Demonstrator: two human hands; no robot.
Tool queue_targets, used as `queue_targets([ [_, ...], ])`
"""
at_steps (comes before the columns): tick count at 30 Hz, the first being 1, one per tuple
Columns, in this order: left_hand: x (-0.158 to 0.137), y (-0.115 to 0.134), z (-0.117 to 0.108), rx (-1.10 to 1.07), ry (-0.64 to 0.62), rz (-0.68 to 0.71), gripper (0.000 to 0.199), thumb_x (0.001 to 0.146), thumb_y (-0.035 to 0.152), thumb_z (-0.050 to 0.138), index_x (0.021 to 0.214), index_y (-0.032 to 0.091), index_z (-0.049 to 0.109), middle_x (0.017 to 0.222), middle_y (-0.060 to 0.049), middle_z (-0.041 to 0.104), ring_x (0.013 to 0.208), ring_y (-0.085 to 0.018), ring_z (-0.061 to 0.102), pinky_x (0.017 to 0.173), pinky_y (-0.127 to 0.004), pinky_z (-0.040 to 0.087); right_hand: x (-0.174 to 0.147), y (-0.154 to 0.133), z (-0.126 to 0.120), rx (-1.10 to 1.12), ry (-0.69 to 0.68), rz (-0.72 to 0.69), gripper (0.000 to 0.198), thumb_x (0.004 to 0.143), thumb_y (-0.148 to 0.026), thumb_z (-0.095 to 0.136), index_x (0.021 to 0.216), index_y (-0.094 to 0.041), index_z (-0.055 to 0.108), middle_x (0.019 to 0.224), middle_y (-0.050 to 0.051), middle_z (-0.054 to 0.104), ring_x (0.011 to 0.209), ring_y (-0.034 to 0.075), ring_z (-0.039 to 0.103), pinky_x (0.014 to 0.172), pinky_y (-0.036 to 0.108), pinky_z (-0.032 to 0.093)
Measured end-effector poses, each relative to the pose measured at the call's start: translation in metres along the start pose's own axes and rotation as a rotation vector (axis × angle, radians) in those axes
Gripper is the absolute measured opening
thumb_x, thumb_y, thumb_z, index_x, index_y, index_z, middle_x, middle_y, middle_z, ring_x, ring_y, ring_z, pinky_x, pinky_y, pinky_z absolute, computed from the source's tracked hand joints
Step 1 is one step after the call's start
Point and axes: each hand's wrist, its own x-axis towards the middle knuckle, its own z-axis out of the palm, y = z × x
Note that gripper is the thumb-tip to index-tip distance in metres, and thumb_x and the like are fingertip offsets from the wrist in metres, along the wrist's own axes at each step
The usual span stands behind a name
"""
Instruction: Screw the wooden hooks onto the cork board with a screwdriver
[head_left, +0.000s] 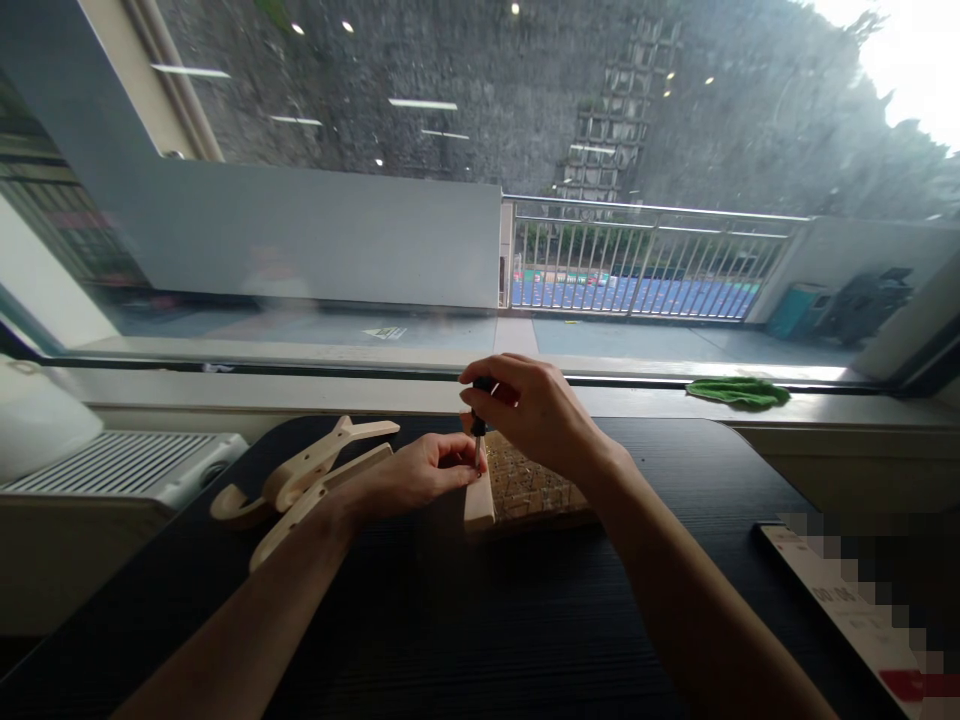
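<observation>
Screwdriver (478,427) in right hand (527,402), wooden bar (479,507) beneath

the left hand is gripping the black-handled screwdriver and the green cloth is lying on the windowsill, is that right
Not quite: the head view shows the right hand gripping the black-handled screwdriver, not the left hand. The green cloth is indeed lying on the windowsill.

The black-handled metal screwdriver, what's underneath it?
Under the screwdriver is a pale, rectangular wooden bar, beside a brown, rough-textured panel. Fingers of the left hand cover part of the bar, hiding what's there.
</observation>
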Motion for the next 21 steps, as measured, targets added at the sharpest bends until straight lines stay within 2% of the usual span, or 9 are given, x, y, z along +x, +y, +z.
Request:
queue_targets([
  [6, 0.0005, -0.002, 0.0003, -0.009, 0.002, 0.004, 0.018, 0.081, 0.035, 0.05, 0.086, 0.019, 0.057, 0.082, 0.0, 0.057, 0.078, -0.016, 0.051, 0.073, -0.026, 0.041, -0.0018, 0.0003, -0.0005, 0.018, -0.046, -0.022, 0.033, 0.084, -0.015, 0.041, 0.11, -0.015, 0.061, 0.082, 0.002, 0.063, 0.062, 0.007, 0.049, 0.06, 0.022, 0.038],
  [13, -0.0001, 0.0002, -0.0003, -0.001, -0.001, 0.001, 0.019, 0.08, 0.036, 0.05, 0.086, 0.019, 0.057, 0.082, 0.0, 0.057, 0.079, -0.016, 0.051, 0.074, -0.026, 0.041, -0.0009, 0.0025, -0.0001, 0.012, -0.032, -0.035, 0.03, 0.085, -0.017, 0.045, 0.109, -0.016, 0.062, 0.09, 0.004, 0.064, 0.069, 0.009, 0.052, 0.064, 0.022, 0.039],
  [21, -0.0003, 0.0033, 0.0005, 0.02, 0.001, -0.013, 0.02, 0.079, 0.036, 0.049, 0.086, 0.019, 0.057, 0.083, 0.0, 0.058, 0.08, -0.016, 0.052, 0.074, -0.027, 0.042, 0.0004, 0.0036, 0.0015, -0.05, -0.001, -0.023, 0.023, 0.083, -0.027, 0.053, 0.101, -0.016, 0.063, 0.082, 0.002, 0.061, 0.068, 0.009, 0.05, 0.065, 0.023, 0.038],
])
